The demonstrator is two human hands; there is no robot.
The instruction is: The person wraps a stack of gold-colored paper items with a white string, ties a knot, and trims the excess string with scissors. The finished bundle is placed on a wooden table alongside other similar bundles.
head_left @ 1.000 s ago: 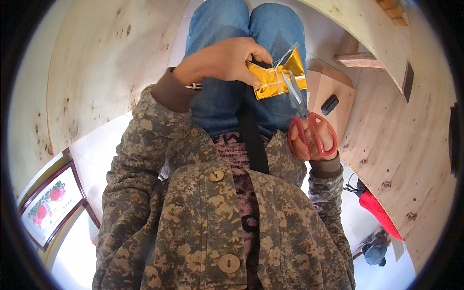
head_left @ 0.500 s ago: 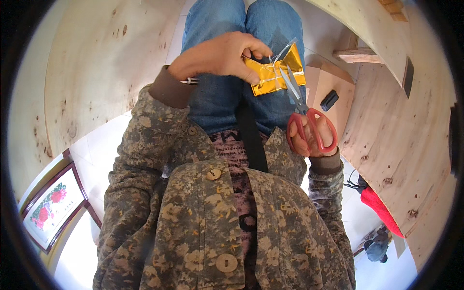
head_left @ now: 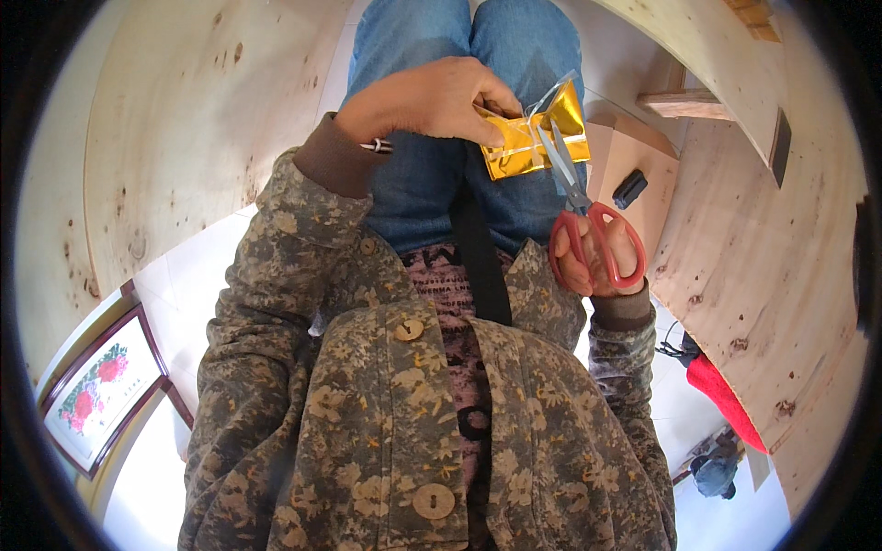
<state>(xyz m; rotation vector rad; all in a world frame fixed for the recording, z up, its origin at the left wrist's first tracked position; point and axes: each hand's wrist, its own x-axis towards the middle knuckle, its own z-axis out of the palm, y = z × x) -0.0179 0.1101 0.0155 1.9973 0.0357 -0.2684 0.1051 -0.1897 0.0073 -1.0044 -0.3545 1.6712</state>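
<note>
- While the left hand point(head_left: 427, 99) pinches the gold packet point(head_left: 533, 138) above the knees, its fingertips sit near the cut line; a nick seems possible.
- Gripping red-handled scissors point(head_left: 588, 216), the right hand point(head_left: 597, 262) has blades on the packet; crinkly foil may slip sideways.

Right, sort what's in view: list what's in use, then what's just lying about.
In use:
left hand pinching gold foil packet
right hand working red-handled scissors

Lying about:
small black object on cardboard box
framed flower picture
red cloth
</note>
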